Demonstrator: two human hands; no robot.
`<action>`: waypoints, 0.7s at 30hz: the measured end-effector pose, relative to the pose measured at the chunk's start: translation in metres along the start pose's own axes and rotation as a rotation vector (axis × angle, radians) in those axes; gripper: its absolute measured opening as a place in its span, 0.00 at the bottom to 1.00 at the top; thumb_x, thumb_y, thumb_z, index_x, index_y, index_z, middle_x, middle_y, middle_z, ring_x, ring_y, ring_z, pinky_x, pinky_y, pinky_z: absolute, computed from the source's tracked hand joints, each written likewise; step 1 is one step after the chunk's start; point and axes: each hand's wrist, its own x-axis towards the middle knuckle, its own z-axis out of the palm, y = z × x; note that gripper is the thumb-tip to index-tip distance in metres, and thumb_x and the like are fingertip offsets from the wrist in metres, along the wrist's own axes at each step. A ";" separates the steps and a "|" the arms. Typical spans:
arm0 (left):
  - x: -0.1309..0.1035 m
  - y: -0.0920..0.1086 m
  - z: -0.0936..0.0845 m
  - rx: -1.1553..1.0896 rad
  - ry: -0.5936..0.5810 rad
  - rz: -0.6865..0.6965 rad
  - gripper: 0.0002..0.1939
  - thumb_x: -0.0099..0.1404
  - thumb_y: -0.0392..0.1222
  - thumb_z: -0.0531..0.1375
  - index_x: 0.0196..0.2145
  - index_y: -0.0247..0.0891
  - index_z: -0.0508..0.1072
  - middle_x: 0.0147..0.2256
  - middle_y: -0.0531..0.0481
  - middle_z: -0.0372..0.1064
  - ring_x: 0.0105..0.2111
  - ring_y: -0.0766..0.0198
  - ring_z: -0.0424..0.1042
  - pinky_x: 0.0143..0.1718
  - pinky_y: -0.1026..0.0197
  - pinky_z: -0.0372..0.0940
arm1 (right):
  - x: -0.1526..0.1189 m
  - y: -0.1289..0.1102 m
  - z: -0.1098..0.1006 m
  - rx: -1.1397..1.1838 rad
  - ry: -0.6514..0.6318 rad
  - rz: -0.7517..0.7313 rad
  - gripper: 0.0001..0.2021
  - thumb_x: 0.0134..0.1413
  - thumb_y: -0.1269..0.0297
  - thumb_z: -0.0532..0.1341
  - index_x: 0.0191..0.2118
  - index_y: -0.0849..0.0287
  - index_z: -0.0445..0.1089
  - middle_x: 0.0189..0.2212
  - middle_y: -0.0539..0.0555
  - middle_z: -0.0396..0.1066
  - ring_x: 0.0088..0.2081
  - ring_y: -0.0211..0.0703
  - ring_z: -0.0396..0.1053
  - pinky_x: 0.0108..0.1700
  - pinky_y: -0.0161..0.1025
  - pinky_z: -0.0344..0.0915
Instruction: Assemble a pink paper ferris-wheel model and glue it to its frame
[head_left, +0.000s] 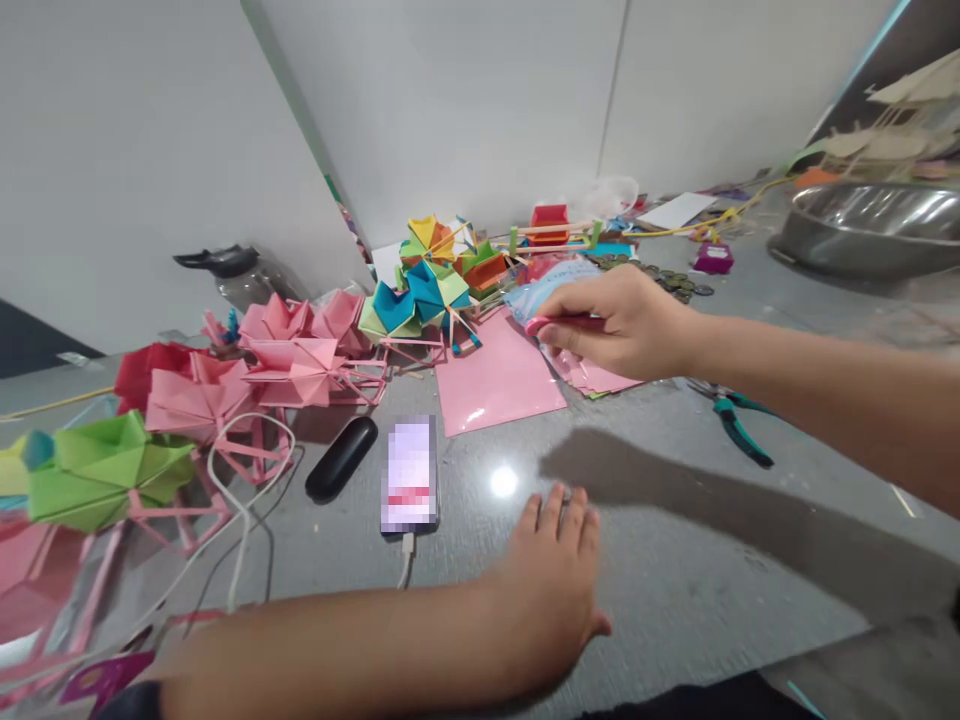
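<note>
My right hand (626, 315) is raised over the table with its fingers closed on a slim pink object (535, 326); most of it is hidden in the grip, so its kind is unclear. Behind the fingers lies a light-blue plastic packet (551, 285). A pink sheet (495, 380) rests flat to the left of that hand, and more pink paper (600, 378) shows just below it. My left hand (551, 575) is spread on the grey tabletop (480, 540), slightly blurred, holding nothing.
A plugged-in phone (409, 475) and a black case (341, 460) lie left of centre. Folded pink paper shapes (202, 395) and blue-green ones (420, 300) line the left and back. Green-handled pliers (739, 430) and a steel basin (877, 230) are on the right.
</note>
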 end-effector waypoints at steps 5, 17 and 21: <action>-0.016 -0.007 -0.007 -0.068 0.016 -0.030 0.49 0.75 0.68 0.59 0.75 0.22 0.61 0.76 0.23 0.54 0.75 0.33 0.60 0.71 0.38 0.64 | -0.001 0.005 0.029 -0.120 -0.077 -0.154 0.12 0.75 0.57 0.60 0.44 0.56 0.80 0.31 0.52 0.82 0.30 0.40 0.74 0.33 0.37 0.62; 0.117 -0.092 -0.038 -0.111 0.373 -0.375 0.14 0.79 0.41 0.57 0.53 0.32 0.79 0.54 0.34 0.77 0.53 0.44 0.78 0.53 0.46 0.74 | -0.027 0.014 0.003 -0.298 -0.005 -0.299 0.15 0.76 0.60 0.55 0.45 0.56 0.79 0.32 0.53 0.80 0.31 0.43 0.72 0.34 0.40 0.60; 0.122 -0.094 -0.029 -0.135 0.356 -0.426 0.15 0.80 0.36 0.53 0.49 0.36 0.81 0.49 0.38 0.79 0.51 0.50 0.79 0.55 0.50 0.73 | -0.052 0.018 -0.022 -0.374 -0.002 -0.401 0.11 0.76 0.65 0.56 0.45 0.56 0.77 0.29 0.51 0.78 0.29 0.40 0.70 0.32 0.39 0.58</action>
